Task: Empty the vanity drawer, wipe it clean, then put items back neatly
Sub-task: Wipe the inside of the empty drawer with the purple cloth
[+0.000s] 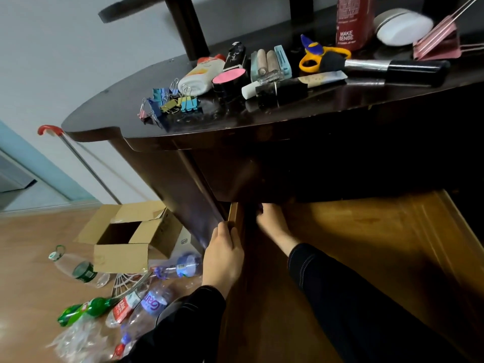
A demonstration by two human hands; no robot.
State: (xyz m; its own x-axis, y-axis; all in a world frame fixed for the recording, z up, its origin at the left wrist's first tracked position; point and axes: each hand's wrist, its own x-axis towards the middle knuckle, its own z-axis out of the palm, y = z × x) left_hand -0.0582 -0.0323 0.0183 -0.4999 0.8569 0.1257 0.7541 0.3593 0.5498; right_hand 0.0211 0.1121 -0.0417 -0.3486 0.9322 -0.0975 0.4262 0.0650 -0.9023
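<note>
Drawer [366, 231]: pulled out under the edge of the surface [110, 111], with its bare wooden floor showing, so the emptying looks nearly done.
Left hand [222, 254]: fingers curl over the drawer's left wall, likely steadying it against sliding.
Right hand [271, 220]: reaches into the dark back corner beneath the overhang; I cannot tell whether it holds anything.
On top: binder clips [170, 100], lotion bottle [201, 74], blush compact [230, 77], scissors [318, 55] and makeup brush [387, 68] lie grouped together, seemingly parked there to free the drawer for wiping.
</note>
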